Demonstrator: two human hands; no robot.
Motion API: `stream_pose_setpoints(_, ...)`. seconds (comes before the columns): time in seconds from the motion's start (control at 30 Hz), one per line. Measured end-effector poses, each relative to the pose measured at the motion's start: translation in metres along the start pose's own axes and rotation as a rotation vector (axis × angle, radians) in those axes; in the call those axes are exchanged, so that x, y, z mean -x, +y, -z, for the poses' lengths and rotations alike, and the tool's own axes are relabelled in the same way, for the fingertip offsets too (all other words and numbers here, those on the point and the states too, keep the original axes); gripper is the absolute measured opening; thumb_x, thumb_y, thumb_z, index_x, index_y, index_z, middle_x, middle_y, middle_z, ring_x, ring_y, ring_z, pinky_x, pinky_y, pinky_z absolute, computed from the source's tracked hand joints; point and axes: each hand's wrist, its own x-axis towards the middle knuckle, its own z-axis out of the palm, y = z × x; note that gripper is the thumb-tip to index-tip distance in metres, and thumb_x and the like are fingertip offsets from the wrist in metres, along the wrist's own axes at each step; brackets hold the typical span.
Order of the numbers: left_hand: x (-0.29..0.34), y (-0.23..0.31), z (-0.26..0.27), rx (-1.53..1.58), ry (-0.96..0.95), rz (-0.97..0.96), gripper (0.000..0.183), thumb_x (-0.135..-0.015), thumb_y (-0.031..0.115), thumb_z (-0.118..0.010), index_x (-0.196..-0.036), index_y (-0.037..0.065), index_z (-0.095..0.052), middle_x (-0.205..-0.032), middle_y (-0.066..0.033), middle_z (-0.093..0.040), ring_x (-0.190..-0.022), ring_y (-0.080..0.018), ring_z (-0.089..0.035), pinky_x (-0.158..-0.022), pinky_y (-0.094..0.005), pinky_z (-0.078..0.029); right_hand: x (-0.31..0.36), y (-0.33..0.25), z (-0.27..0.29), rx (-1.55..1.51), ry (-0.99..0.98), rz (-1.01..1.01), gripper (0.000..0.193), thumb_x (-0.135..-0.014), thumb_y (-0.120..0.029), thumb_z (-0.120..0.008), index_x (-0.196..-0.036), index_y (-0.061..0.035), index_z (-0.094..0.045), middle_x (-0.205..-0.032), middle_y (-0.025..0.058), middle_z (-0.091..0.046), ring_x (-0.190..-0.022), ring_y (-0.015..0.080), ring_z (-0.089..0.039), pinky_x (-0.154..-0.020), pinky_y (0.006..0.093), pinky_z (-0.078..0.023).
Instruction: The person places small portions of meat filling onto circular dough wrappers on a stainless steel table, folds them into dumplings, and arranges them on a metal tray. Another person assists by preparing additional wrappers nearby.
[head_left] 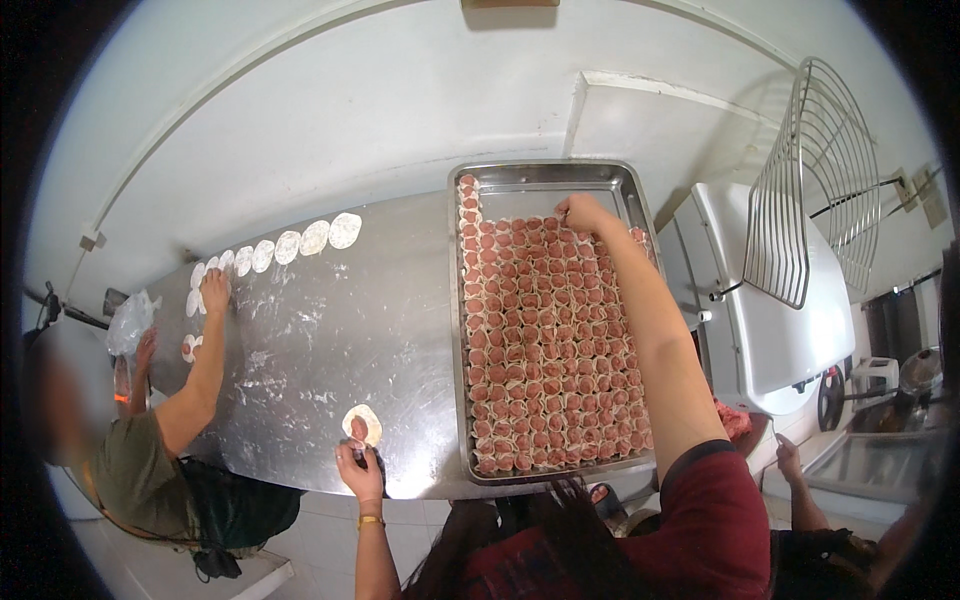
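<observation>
Open across the floury middle of the tabletop [310, 320], left of centre, narrowed below by the left hand [361, 474]. Walled rightward by the tray [458, 330] rim. Obstructed at upper left by dough rounds [287, 247] and a co-worker's arm [199, 390]. Free along most of the tray's top strip, upper centre, save for the right hand [587, 215].

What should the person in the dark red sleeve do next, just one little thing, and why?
Probably finish at the tray and bring the right hand over to help gather the wrapper. That wrapper looks open, with meat showing, and only the left hand is at it; the right is beside the packed dumplings.
</observation>
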Motion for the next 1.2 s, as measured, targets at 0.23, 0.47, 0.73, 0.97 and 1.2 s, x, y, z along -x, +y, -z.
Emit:
stream_pose_setpoints(0.23,0.0,-0.003,0.0,0.029,-0.016,0.023,0.016,-0.072,0.004,-0.057,-0.085,0.001,-0.047,-0.087,-0.0147,-0.05,-0.082,-0.0325,-0.05,-0.077,-0.0398,-0.041,-0.001,-0.001,0.007,-0.085,-0.123,-0.083,0.037,-0.066,0.002,-0.059,-0.1,-0.0083,-0.07,-0.095,0.0194,-0.067,-0.086,0.0323,-0.066,-0.078,0.0377,-0.052)
stream_pose_setpoints(0.47,0.0,0.001,0.001,-0.009,-0.002,0.063,0.017,-0.072,0.007,-0.059,-0.085,0.003,-0.049,-0.083,-0.0154,-0.05,-0.079,-0.0346,-0.05,-0.072,-0.0421,-0.041,0.005,0.002,0.006,-0.107,-0.008,-0.06,0.027,-0.07,0.0,-0.057,-0.093,-0.0043,-0.071,-0.079,0.02,-0.067,-0.07,0.0282,-0.066,-0.064,0.0345,-0.05)
stream_pose_setpoints(0.73,-0.001,0.002,0.002,0.007,0.006,0.077,0.018,-0.071,0.007,-0.058,-0.085,0.003,-0.048,-0.085,-0.0152,-0.05,-0.081,-0.0354,-0.051,-0.073,-0.0419,-0.042,0.003,0.002,0.0,-0.067,0.035,-0.053,0.024,-0.072,0.0,-0.058,-0.09,-0.0046,-0.072,-0.081,0.0198,-0.068,-0.072,0.0263,-0.067,-0.067,0.0329,-0.05)
stream_pose_setpoints(0.97,0.001,-0.001,0.003,-0.037,-0.015,0.088,0.021,-0.075,0.008,-0.06,-0.092,0.003,-0.049,-0.09,-0.0163,-0.052,-0.083,-0.0346,-0.052,-0.075,-0.0394,-0.043,0.002,0.003,0.002,-0.113,0.002,-0.06,0.024,-0.072,-0.001,-0.058,-0.092,-0.0053,-0.072,-0.082,0.0185,-0.068,-0.074,0.0263,-0.067,-0.069,0.0327,-0.051)
stream_pose_setpoints(1.2,-0.002,0.004,0.005,0.0,0.014,0.076,0.018,-0.071,0.007,-0.059,-0.085,0.002,-0.048,-0.085,-0.015,-0.049,-0.079,-0.0334,-0.051,-0.072,-0.0402,-0.042,0.003,0.008,0.001,-0.076,0.033,-0.034,0.027,-0.072,-0.001,-0.057,-0.094,-0.0067,-0.072,-0.081,0.0174,-0.069,-0.071,0.0238,-0.067,-0.068,0.0319,-0.05)
